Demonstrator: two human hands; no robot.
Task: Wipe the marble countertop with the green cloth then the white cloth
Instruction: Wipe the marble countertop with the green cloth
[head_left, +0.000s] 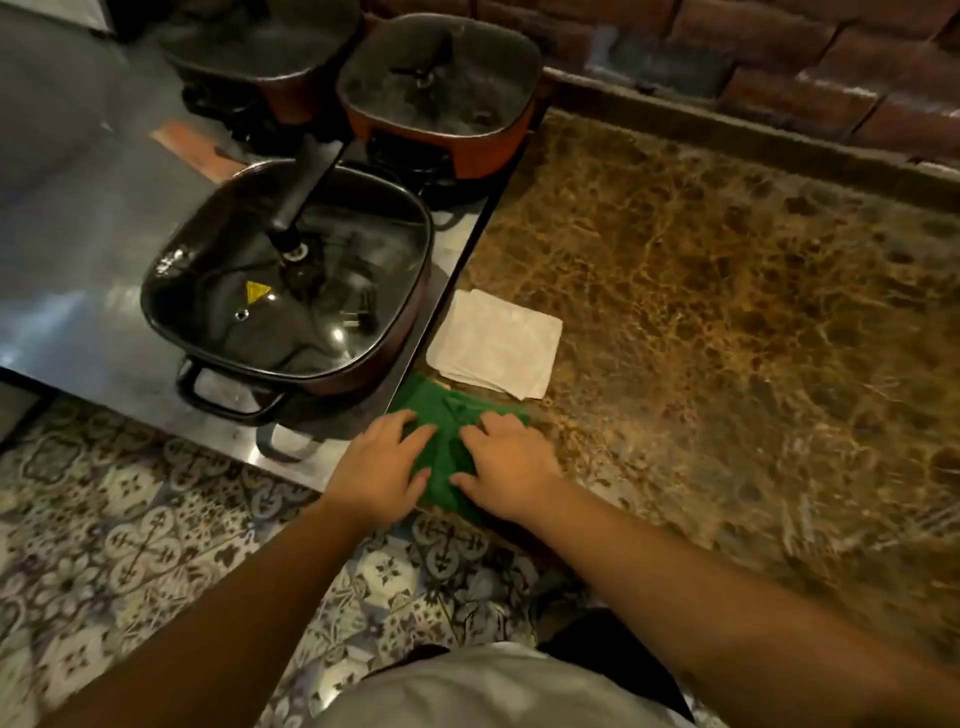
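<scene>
The green cloth (447, 415) lies at the near left corner of the brown marble countertop (727, 312). My left hand (376, 467) rests flat on its left side and my right hand (506, 462) on its right side, fingers spread and pointing away from me. Both hands cover much of the cloth. A folded white cloth (496, 343) lies on the marble just beyond the green one, touching nothing but the counter.
Left of the marble is a steel surface (78, 249) with three square lidded pans; the nearest black one (291, 275) stands close to the cloths. A brick wall (779, 47) borders the back. Patterned floor tiles (130, 545) show below.
</scene>
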